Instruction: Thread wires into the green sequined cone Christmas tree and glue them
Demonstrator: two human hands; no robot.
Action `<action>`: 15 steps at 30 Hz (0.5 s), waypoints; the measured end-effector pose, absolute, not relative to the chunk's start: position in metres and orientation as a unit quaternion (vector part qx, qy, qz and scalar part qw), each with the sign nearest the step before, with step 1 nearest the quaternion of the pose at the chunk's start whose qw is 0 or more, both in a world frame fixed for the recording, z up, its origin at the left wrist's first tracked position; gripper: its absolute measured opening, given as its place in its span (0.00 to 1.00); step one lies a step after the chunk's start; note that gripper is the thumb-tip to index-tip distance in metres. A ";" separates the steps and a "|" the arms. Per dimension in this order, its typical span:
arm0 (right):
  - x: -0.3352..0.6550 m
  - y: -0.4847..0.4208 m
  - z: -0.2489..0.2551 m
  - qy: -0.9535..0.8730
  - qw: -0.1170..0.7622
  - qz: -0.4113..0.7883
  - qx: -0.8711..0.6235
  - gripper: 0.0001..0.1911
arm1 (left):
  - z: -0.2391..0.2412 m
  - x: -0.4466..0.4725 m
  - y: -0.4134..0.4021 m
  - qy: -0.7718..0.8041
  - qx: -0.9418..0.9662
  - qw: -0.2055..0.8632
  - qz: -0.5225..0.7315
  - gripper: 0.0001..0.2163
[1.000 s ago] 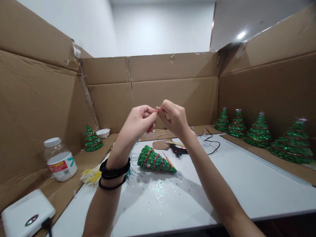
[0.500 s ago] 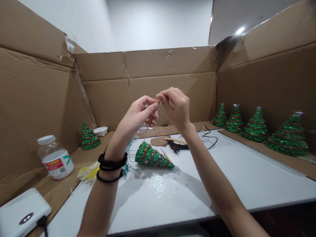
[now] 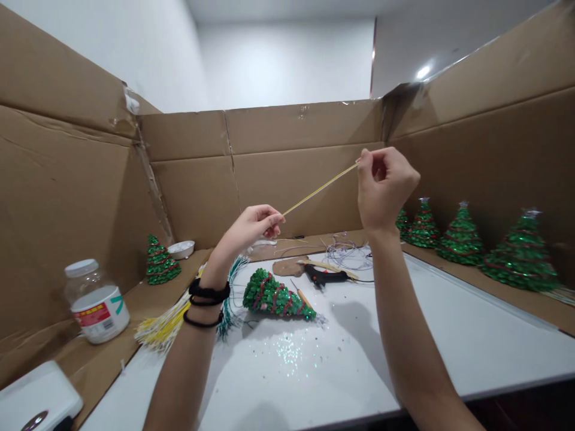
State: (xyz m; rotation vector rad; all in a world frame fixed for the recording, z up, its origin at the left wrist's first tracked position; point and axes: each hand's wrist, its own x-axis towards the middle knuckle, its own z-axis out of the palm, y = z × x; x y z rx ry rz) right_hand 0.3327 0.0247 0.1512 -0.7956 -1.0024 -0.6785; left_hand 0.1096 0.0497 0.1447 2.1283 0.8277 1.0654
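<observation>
- A flat white box (image 3: 36,401) sits closest, far to the left of the green sparkly cone tree (image 3: 274,296), which lies on its side on the white counter (image 3: 426,341).
- Silver glitter specks (image 3: 296,353) lie on the counter just in front of the lying tree.
- A clear plastic jar with a white lid (image 3: 94,299) stands well to the left of the lying tree, on brown cardboard.
- A bunch of yellow strands (image 3: 162,329) lies between the jar and the lying tree.
- A bunch of green strands (image 3: 227,299) lies just beside the lying tree's wide end.
- The left hand (image 3: 256,224) is up in the air above the lying tree, with black bands (image 3: 206,296) on its wrist.
- Its grip is pinched tight on the low end of a thin yellow strand (image 3: 321,190).
- The thin yellow strand is pulled straight and slants up to the right, high above the lying tree.
- The right hand (image 3: 384,191) is higher, up and to the right of the lying tree.
- Its grip is pinched tight on the top end of the thin yellow strand.
- A black glue gun (image 3: 323,276) lies on the counter just behind the lying tree.
- A small green standing tree (image 3: 159,263) and a little white bowl (image 3: 182,248) sit far to the left, behind the lying tree.
- A row of green sparkly trees (image 3: 521,254) stands to the right of the lying tree.
- Tall brown cardboard walls (image 3: 291,173) stand behind the lying tree.
</observation>
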 end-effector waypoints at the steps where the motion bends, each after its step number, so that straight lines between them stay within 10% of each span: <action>1: 0.336 0.028 0.151 -0.454 0.753 -0.307 -0.363 0.16 | 0.145 0.108 0.050 0.311 0.803 0.309 0.403 0.07; 8: 0.338 0.033 0.150 -0.430 0.769 -0.298 -0.366 0.15 | 0.145 0.109 0.058 0.333 0.783 0.276 0.447 0.06; 15: 0.332 0.007 0.154 -0.413 0.789 -0.342 -0.300 0.14 | 0.150 0.110 0.040 0.445 0.738 0.002 0.507 0.07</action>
